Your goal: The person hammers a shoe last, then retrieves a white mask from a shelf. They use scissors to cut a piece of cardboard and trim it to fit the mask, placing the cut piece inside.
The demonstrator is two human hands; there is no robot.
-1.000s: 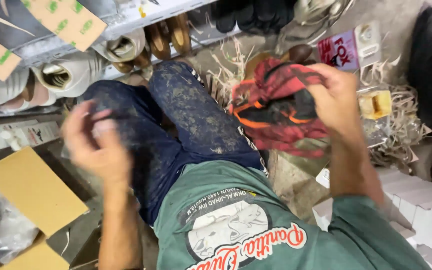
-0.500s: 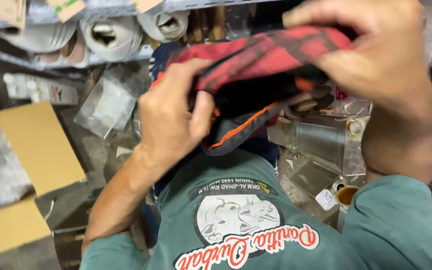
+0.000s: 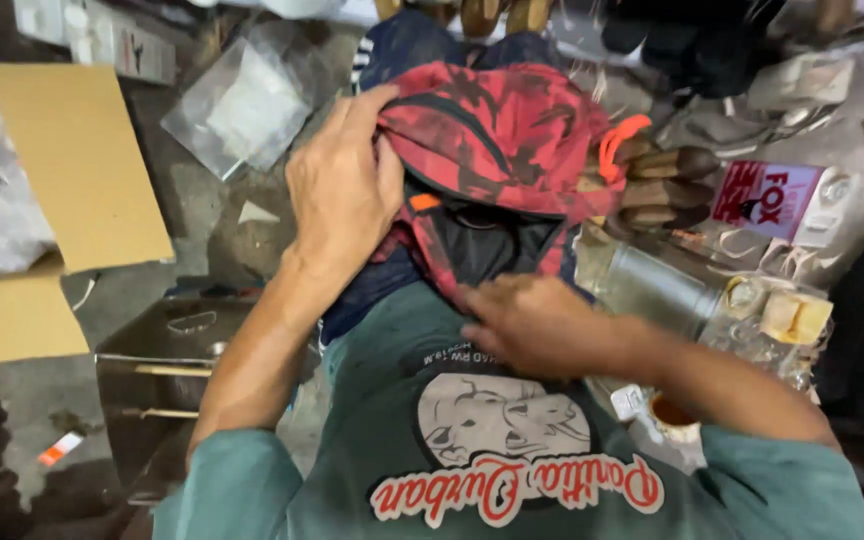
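Seen from above, looking down at a seated person's lap. At far left, a flattened brown cardboard box (image 3: 72, 170) lies on a dirty floor, with a metal container (image 3: 167, 370) just below it near the person's left elbow. A clear plastic bag (image 3: 242, 105) lies higher up on the floor. The left hand (image 3: 342, 195) rests on the left edge of a red and black patterned cap (image 3: 497, 135), its fingers curled over the brim-like edge and gripping the fabric. The cap sits in the middle of the lap, over dark blue trousers, its black inner lining (image 3: 482, 245) facing the person. The right hand (image 3: 527, 325) lies just below the cap against the green shirt (image 3: 452, 440), fingers bent and pressed together at the cap's lower edge; whether they pinch the fabric cannot be told. To the right, brown wooden pieces (image 3: 667, 180) lie beside the cap, then a pink and white carton (image 3: 767, 200) and clear wrapped packages (image 3: 787, 315).
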